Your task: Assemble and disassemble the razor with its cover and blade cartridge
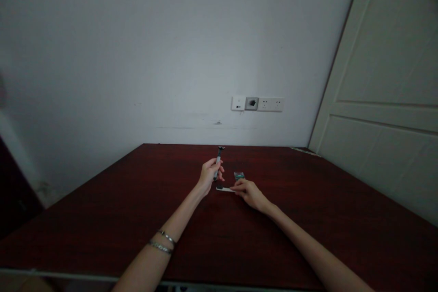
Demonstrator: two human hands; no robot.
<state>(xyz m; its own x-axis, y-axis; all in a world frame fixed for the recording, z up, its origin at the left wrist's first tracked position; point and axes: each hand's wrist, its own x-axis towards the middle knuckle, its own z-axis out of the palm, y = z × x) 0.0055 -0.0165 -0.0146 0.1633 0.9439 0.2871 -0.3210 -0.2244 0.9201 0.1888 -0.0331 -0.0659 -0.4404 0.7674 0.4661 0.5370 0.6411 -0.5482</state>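
My left hand (209, 175) is closed round a slim dark handle, perhaps a razor (218, 159), held upright above the dark red table (137, 205); its head points up. My right hand (249, 192) rests on the table, its fingertips pinched on a small flat white piece (224, 188) that lies between the two hands. A small teal and clear packet (239, 175) lies on the table just beyond my right hand. Two bracelets (163, 242) sit on my left wrist.
A pale wall stands behind the table with a row of sockets (257, 104). A white panelled door (386, 100) rises along the table's right side. The table's near edge (68, 275) runs along the bottom of the view.
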